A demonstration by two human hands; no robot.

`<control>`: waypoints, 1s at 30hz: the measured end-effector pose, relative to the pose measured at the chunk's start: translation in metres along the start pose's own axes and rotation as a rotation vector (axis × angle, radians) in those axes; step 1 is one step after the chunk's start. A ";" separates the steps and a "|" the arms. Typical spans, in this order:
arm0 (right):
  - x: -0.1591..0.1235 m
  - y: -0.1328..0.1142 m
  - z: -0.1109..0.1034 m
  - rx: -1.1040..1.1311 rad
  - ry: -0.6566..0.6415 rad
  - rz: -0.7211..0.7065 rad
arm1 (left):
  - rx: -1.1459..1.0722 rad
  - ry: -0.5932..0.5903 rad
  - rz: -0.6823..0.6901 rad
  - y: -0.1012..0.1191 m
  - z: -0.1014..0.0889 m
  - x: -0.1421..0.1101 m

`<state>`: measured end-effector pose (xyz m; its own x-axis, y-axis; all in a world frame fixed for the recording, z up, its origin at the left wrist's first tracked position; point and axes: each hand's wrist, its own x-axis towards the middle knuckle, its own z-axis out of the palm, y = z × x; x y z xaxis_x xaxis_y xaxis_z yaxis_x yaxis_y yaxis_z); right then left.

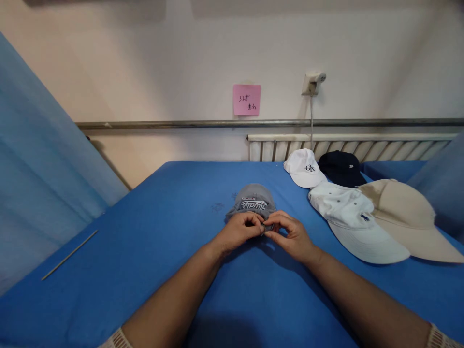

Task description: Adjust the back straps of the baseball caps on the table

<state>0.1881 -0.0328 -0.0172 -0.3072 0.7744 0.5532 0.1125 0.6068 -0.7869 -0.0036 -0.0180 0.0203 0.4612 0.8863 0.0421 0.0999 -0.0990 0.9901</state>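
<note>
Grey baseball cap mid-table on blue cloth, with pale lettering on the crown, too small to read surely. Gripped at the near edge, below the lettering. Left hand with thumb and forefinger pinching a small bit at that edge, probably part of the cap; exact part hidden behind fingertips. Right hand bent in from the other side, with thumb and forefinger curved around the same spot, tips near each other. Cannot tell from this view how firmly pressed, or onto which part.

Judged as fine two-handed fingertip work. To do well: anchor with the left pinch, make only small moves with the right. Hold both sets of tips close, without crossing thumbs over the small piece. Press no harder than needed; likely soft fabric, quick to crease or slip sideways. Let the crown rest on the cloth rather than lifting the whole cap. Tilt the edge a little toward the eyes for a better look between the fingers.

Off to the right, well apart from the work: white monogrammed cap, navy cap, white cap with rider emblem overlapping a beige cap. Far left: thin stick.
</note>
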 end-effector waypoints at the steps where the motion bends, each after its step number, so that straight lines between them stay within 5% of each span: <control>1: 0.000 0.001 0.000 -0.003 0.000 0.006 | -0.020 -0.002 -0.011 0.001 0.000 0.000; 15: -0.002 0.007 0.005 0.006 0.125 0.037 | -0.149 0.125 -0.048 0.003 0.005 0.001; 30: -0.001 0.005 0.004 0.057 0.038 0.052 | -0.094 0.127 -0.032 0.003 0.008 0.001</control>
<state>0.1856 -0.0313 -0.0228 -0.2662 0.8114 0.5203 0.0730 0.5552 -0.8285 0.0036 -0.0212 0.0223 0.3430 0.9391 0.0216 0.0264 -0.0326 0.9991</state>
